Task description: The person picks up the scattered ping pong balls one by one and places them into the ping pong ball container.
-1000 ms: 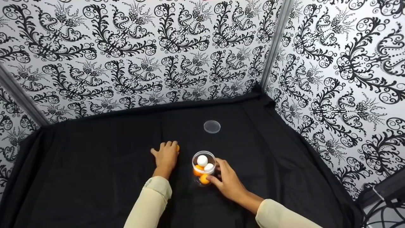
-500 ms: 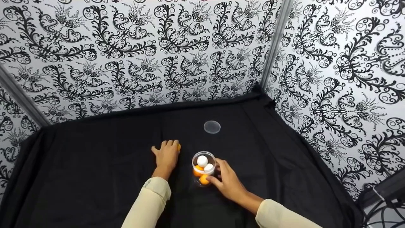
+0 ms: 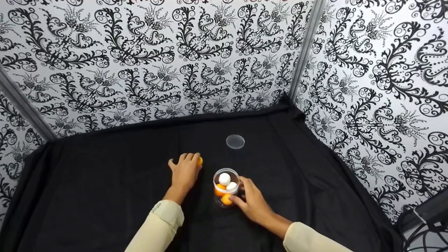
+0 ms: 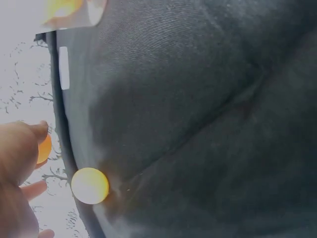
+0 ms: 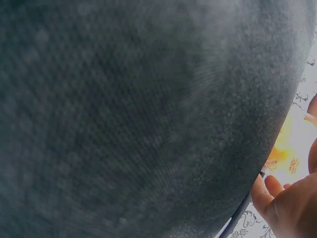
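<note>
My right hand [image 3: 257, 204] grips the side of a clear plastic jar [image 3: 221, 204], which stands upright with its top uncovered. Inside it are white [image 3: 224, 179] and orange [image 3: 220, 190] ping-pong balls. To the jar's left, my left hand [image 3: 184, 173] holds an orange ping-pong ball [image 3: 200, 161] at its fingertips, just above the cloth. In the left wrist view that held ball [image 4: 45, 149] shows beside the thumb, and another orange ball [image 4: 90, 186] lies on the cloth near the fingers. The head view hides this second ball behind the hand.
A clear round lid [image 3: 235, 141] lies flat beyond the jar. Black cloth [image 3: 105, 196] covers the table, with patterned walls [image 3: 150, 63] behind and to the right. Dark cables [image 3: 428, 232] hang at the lower right corner.
My left hand has shifted slightly up and to the right, and more of the orange ball shows past its fingers. The right hand and the jar stay in place.
</note>
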`<state>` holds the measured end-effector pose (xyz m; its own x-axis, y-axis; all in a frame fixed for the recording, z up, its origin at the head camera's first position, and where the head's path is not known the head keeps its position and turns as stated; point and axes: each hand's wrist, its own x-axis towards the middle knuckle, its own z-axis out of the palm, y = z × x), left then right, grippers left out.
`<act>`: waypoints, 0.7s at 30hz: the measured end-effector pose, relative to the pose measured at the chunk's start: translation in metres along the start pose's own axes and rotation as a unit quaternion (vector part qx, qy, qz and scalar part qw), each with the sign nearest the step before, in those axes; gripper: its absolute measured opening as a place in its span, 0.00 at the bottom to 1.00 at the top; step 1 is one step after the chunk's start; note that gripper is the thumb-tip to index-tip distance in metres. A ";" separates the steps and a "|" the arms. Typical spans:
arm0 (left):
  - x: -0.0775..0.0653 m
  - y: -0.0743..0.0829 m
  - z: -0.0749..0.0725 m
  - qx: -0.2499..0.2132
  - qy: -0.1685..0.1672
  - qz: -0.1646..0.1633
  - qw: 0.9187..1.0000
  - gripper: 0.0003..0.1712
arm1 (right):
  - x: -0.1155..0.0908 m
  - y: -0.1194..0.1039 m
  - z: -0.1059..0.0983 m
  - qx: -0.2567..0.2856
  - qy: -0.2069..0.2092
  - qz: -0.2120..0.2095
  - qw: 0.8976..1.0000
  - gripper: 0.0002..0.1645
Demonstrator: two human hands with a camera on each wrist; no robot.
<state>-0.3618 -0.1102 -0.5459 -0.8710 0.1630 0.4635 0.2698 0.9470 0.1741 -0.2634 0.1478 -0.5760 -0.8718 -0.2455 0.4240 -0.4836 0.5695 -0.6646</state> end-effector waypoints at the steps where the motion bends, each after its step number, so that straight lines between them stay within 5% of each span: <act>1: -0.001 0.001 -0.003 -0.003 0.003 0.004 1.000 0.24 | 0.000 0.000 0.000 0.001 0.000 0.000 1.000 0.39; 21: -0.026 0.036 -0.058 -0.058 0.047 0.091 0.993 0.26 | -0.001 0.001 0.000 0.001 0.002 0.002 1.000 0.38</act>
<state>-0.3057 -0.0968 -0.5012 -0.7621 0.2974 0.5751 0.4705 0.8646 0.1764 -0.2633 0.1486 -0.5771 -0.8734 -0.2394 0.4241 -0.4802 0.5684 -0.6680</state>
